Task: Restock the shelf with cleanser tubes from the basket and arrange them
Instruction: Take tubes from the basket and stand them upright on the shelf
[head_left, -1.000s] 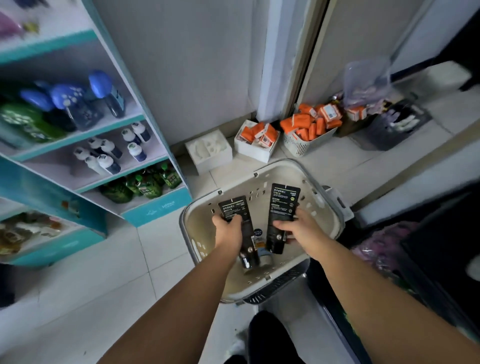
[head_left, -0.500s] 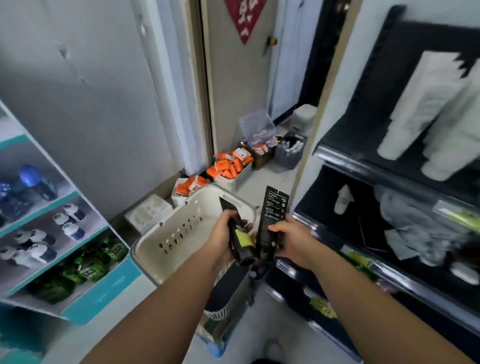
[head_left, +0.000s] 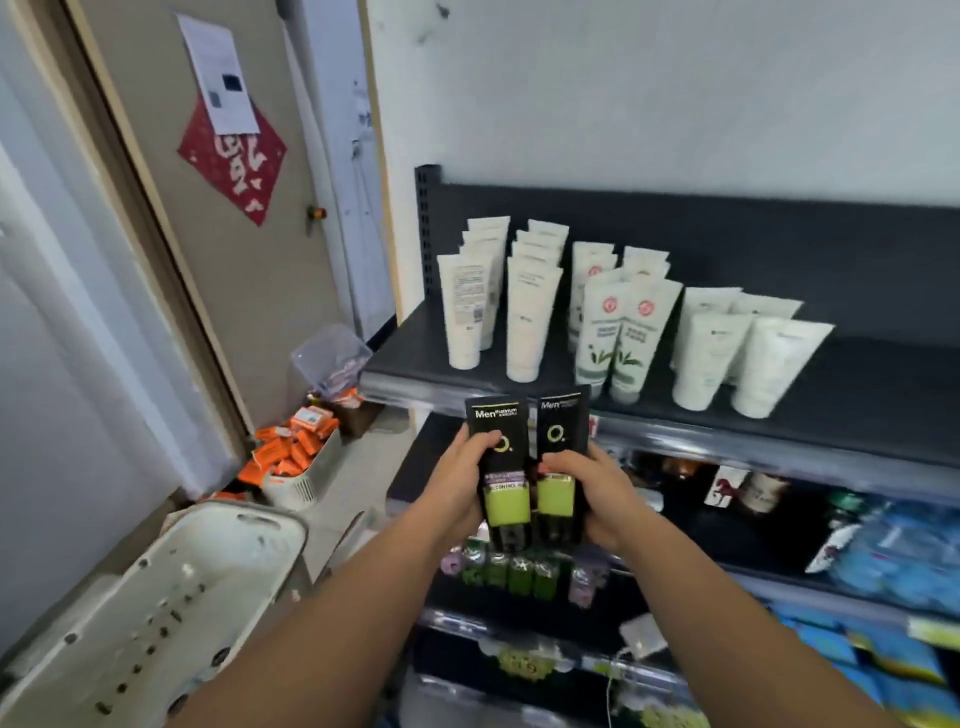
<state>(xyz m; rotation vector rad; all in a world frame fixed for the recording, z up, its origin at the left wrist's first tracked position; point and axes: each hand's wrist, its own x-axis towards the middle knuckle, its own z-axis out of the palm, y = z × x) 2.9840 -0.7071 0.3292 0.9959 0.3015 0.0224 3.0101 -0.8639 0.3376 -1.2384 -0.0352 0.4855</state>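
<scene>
The left hand (head_left: 457, 483) and right hand (head_left: 597, 499) each gripped one black cleanser tube (head_left: 497, 423), upright, side by side, near the shelf (head_left: 883, 405). They would probably sit best cap-down on the bare stretch right of the white tubes (head_left: 530, 322), labels outward.

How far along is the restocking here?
Done: white tubes stand in rows on the shelf; no tubes show in the visible part of the basket. In hand: the left hand grips a black tube, the right hand a second black tube, both upright, not yet on the shelf. Left: set both on the shelf's bare right side and align them.
</scene>
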